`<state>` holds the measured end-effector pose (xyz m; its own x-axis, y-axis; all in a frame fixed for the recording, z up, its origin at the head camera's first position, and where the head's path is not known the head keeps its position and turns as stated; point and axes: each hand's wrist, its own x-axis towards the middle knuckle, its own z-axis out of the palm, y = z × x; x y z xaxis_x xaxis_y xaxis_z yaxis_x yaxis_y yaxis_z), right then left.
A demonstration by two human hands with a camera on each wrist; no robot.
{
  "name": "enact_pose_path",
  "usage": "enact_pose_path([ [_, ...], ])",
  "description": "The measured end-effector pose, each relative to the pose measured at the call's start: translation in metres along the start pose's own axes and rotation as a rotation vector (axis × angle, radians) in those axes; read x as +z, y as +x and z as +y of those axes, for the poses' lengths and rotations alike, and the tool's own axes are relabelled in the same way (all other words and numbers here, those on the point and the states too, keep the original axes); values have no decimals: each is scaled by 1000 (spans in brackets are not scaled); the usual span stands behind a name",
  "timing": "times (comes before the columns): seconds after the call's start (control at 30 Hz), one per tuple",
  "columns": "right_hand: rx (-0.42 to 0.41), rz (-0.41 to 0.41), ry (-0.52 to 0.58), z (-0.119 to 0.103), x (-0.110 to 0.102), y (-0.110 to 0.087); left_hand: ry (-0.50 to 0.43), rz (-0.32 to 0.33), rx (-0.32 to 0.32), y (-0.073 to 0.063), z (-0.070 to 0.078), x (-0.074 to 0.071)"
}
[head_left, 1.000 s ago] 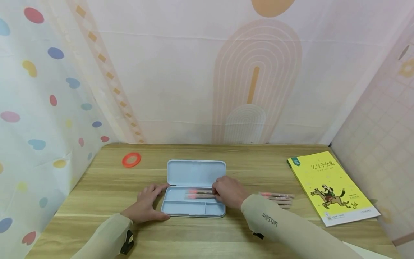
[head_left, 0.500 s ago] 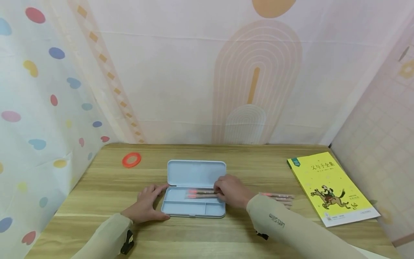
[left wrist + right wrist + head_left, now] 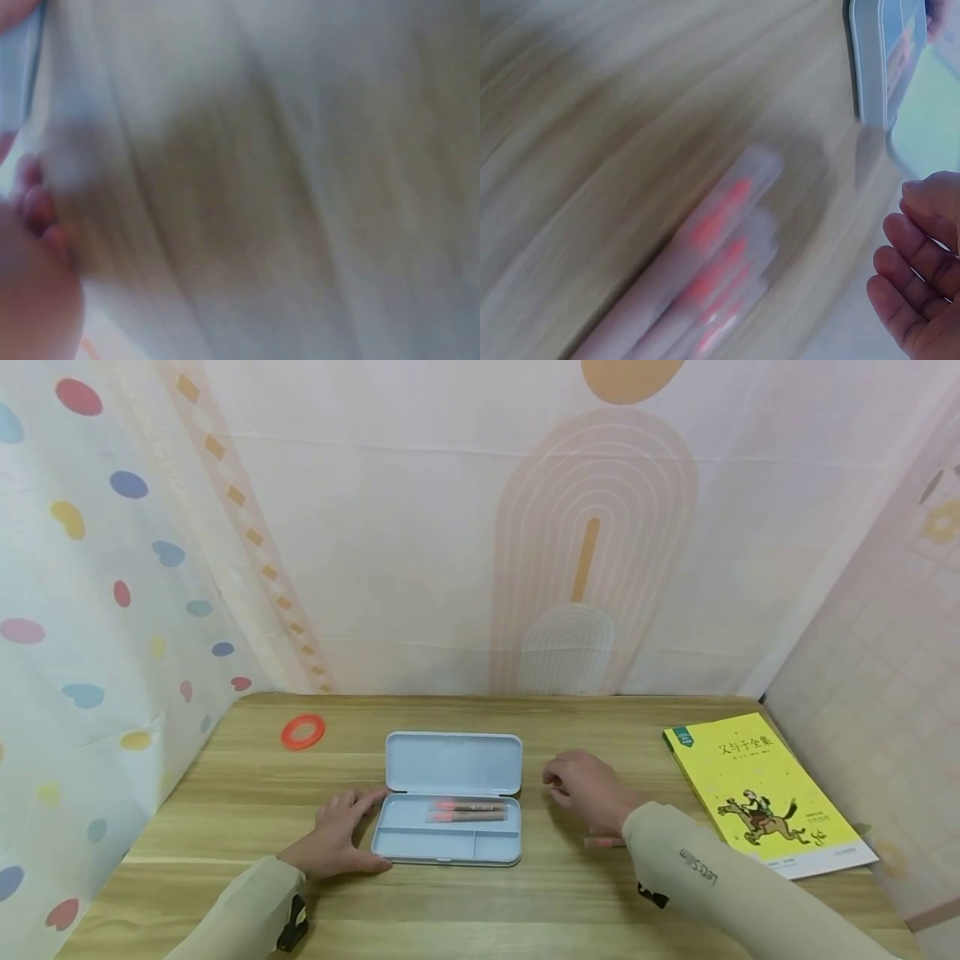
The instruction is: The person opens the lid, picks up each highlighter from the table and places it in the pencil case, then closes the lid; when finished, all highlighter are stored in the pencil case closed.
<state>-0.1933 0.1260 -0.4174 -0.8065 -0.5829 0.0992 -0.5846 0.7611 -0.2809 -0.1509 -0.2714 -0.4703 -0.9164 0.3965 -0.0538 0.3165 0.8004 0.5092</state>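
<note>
A light blue pencil case (image 3: 453,752) lies with its lid raised in the head view. Slim pens (image 3: 468,811) with greyish-brown barrels and pink ends under clear tips rest in its long rear compartment. My left hand (image 3: 341,837) spreads its thumb and index finger against the case's left end. My right hand (image 3: 588,789) hovers right of the case, holding nothing, its fingers loosely bent. Several more pens (image 3: 705,247) lie side by side on the table below it in the right wrist view; in the head view the hand and sleeve hide most of them.
A red ring (image 3: 303,732), perhaps a tape roll, lies at the table's back left. To the right lies a yellow book (image 3: 765,789). A patterned cloth (image 3: 420,527) hangs behind the wooden table (image 3: 450,910). The left wrist view is blurred.
My right hand has let go of the pens in the case and moved right, above the pens on the table. The left hand stays at the case's left end.
</note>
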Motion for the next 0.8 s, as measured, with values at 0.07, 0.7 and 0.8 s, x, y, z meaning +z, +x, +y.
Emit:
enact_pose_path([
  [0.07, 28, -15, -10, 7, -6, -6, 2, 0, -1, 0, 0, 0],
  [0.7, 207, -50, -48, 74, -40, -68, 9, -1, -14, -1, -4, -1],
  [0.8, 212, -50, -70, 81, -38, -76, 7, -2, -21, -1, -5, -1],
])
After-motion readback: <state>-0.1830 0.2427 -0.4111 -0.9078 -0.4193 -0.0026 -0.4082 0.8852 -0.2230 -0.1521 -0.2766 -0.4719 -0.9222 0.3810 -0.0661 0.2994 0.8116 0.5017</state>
